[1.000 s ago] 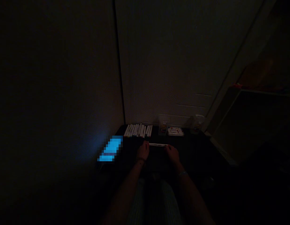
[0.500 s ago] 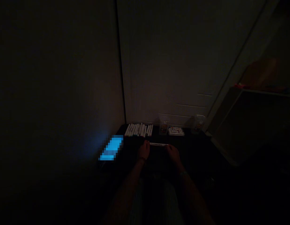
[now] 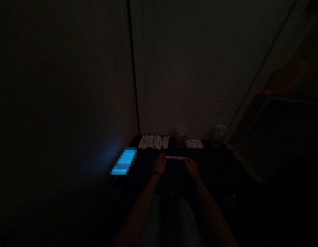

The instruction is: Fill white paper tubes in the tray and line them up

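The scene is very dark. A white marker (image 3: 175, 158) lies crosswise between my two hands above a dark table (image 3: 215, 164). My left hand (image 3: 159, 165) grips its left end and my right hand (image 3: 191, 167) grips its right end. Behind them, against the wall, a row of several white markers (image 3: 153, 142) lies side by side.
A glowing blue screen (image 3: 124, 162) sits at the table's left edge. Small clear containers (image 3: 181, 139) and a flat printed pack (image 3: 194, 143) stand along the back wall. A dark piece of furniture (image 3: 277, 133) stands to the right.
The view has shifted slightly to the left. Both hands still hold the marker in the same pose.
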Available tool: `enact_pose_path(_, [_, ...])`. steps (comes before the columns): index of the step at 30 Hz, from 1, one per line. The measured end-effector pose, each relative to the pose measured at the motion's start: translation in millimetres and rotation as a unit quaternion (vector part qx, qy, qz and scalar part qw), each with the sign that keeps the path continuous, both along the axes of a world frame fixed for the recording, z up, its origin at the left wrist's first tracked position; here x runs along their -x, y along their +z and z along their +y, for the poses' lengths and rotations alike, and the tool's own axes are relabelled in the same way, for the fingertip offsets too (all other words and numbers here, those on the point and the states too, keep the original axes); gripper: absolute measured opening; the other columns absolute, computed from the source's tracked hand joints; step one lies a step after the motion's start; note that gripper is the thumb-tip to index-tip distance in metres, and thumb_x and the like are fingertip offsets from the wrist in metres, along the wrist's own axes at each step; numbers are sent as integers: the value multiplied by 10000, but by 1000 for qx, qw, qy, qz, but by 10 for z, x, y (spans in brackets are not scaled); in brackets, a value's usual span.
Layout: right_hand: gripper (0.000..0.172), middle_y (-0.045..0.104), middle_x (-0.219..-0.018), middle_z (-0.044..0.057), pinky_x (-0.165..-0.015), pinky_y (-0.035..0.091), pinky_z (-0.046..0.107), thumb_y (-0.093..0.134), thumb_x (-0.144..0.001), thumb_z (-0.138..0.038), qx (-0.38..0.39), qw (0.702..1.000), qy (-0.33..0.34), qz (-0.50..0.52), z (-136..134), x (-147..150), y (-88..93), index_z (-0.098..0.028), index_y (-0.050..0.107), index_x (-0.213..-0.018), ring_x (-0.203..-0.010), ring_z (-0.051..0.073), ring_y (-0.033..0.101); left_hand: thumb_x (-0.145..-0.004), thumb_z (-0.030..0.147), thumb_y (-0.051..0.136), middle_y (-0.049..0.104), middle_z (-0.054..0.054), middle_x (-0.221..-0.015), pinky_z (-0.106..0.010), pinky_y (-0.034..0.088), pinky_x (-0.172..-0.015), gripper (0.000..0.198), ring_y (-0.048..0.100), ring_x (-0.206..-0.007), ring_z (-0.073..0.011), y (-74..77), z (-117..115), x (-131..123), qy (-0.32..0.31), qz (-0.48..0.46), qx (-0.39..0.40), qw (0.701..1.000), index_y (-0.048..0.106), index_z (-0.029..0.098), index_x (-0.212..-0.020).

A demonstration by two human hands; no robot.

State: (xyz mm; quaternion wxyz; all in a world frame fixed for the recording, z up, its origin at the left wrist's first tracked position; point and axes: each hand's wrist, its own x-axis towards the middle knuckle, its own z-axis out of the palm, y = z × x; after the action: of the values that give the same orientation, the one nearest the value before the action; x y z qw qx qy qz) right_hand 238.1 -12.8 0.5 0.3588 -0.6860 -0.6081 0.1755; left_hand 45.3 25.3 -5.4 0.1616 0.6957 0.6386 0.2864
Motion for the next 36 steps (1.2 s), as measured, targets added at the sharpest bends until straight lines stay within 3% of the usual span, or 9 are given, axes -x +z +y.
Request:
enact_pose_path(11, [490,641,-789,12,-599,364,201,274,-805,-541,-3,1000,-10,20,16,3,-17,-210,634,-849,-716,141,564,-894,423,168,639,-63,-820,-229,319,-562,376,597,-727,-174,2,-6,-10,-3,1,0,1000,460,220,-1019])
enact_pose_path(17, [565,635,-719,9,-588,366,199,204,-815,-572,-11,1000,-14,23,-8,11,0,-212,639,-801,-680,136,564,-890,444,150,639,-59,-794,-228,325,-566,403,598,-714,-172,2,-2,-27,12,7,3,1000,468,218,-986])
enact_pose_path(36, [635,628,-690,23,-535,340,207,159,-805,-620,21,999,-24,-15,0,0,-11,-218,645,-744,-633,139,557,-890,444,146,635,-45,-782,-215,334,-557,392,597,-693,-153,2,-12,-25,1,-55,-16,998,458,221,-972])
